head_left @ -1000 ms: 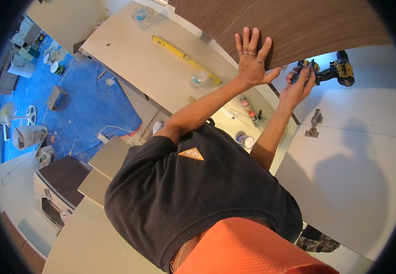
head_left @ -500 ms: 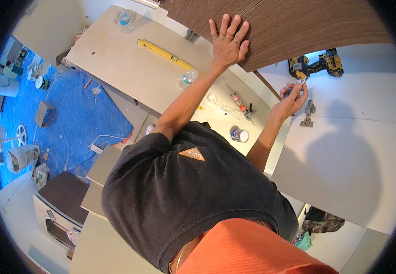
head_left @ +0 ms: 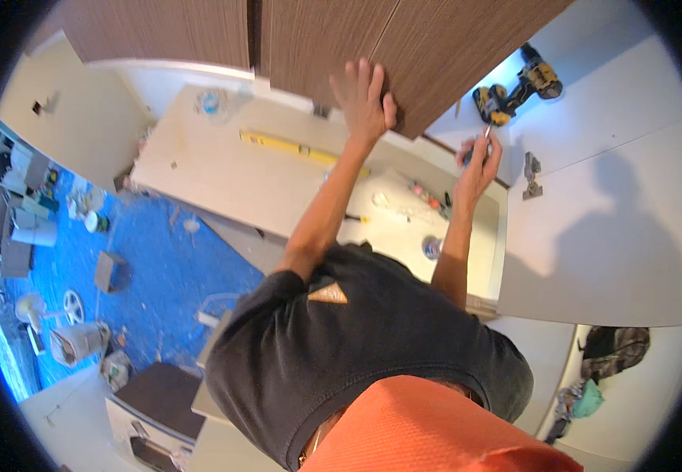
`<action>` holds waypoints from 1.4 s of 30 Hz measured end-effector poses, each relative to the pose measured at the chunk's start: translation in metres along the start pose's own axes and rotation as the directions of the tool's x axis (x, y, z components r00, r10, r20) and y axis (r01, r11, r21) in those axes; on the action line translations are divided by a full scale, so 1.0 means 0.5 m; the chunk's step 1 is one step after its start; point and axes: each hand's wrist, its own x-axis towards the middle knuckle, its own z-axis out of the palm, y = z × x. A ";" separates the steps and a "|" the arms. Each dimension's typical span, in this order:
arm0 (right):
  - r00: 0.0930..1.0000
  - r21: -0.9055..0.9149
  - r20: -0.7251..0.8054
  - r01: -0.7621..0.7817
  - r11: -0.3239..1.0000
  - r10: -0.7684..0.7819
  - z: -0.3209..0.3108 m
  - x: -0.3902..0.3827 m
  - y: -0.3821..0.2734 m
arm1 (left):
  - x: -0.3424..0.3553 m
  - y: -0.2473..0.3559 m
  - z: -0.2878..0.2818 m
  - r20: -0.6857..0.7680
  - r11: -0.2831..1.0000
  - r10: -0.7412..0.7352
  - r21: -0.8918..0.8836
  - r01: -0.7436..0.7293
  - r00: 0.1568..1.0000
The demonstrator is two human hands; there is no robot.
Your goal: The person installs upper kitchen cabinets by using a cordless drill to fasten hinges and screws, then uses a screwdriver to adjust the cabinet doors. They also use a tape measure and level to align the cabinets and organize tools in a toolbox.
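My left hand lies with its fingers stretched out against the dark wood-grain cabinet door, near the door's lower corner. To the right, my right hand has its fingers curled round a small tool with a bright metal shank, which looks like a screwdriver. Most of its handle is hidden by the fingers. Just beyond that hand, black and yellow cordless power tools rest on a white surface. A metal cabinet hinge sits on the white panel to the right of my right hand.
Below the cabinets runs a beige countertop bearing a yellow spirit level, a cartridge tube and a small can. Blue sheeting covers the floor at left, with a fan and boxes on it.
The whole view has shifted, showing more of the dark cabinet fronts. My left hand stays flat on the door, slightly blurred. My right hand still grips the screwdriver, close to the power tools.
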 end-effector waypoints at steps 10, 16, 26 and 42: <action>0.997 0.084 -0.080 -0.011 0.996 0.018 -0.080 -0.005 -0.003 | 0.197 0.097 -0.026 -0.034 0.990 0.117 0.089 -0.114 0.993; 0.993 0.077 -0.074 -0.090 0.993 0.095 -0.109 -0.034 0.010 | 0.205 0.127 -0.035 -0.056 0.997 0.061 0.049 -0.058 0.997; 0.988 0.160 0.080 -0.143 0.977 0.132 -0.161 -0.057 0.018 | 0.406 0.244 -0.050 -0.157 0.973 0.223 -0.025 -0.230 0.962; 0.958 0.202 0.273 -0.148 0.968 0.090 -0.080 0.025 0.068 | 0.461 0.282 -0.063 -0.039 0.970 0.238 0.061 -0.235 0.971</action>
